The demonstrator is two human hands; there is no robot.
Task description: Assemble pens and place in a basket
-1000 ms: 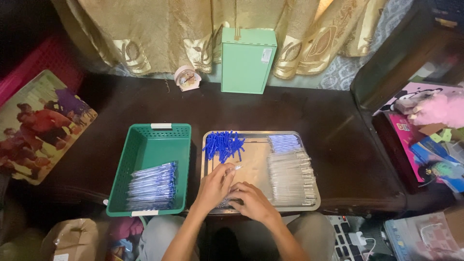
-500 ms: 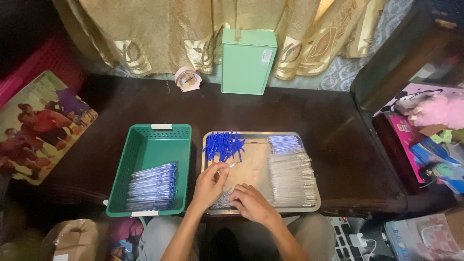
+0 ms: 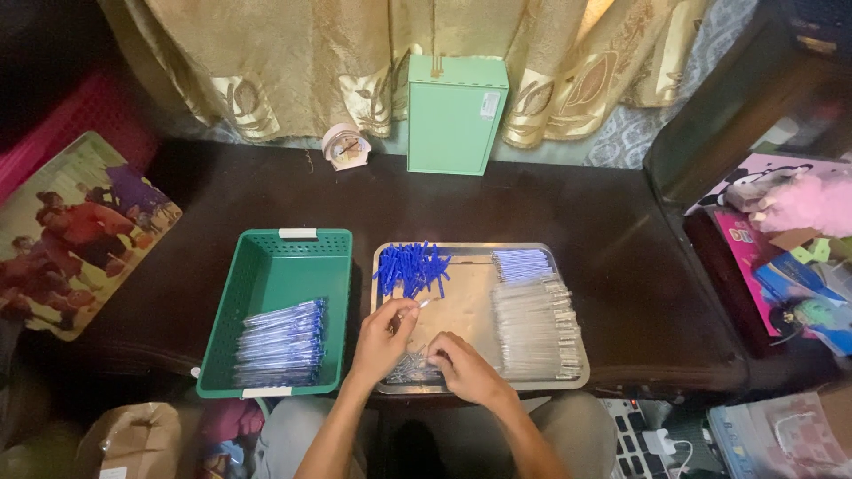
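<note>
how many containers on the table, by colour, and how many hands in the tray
Green basket: 1
Metal tray: 1
Green box: 1
Hands over the tray, left hand and right hand: 2
Total: 5

On the dark bench sits a metal tray with blue caps and clear pen barrels. The left hand pinches a thin piece (too small to identify) over it; the right hand rests on small parts. Beside it, a green basket holds finished pens.
</note>
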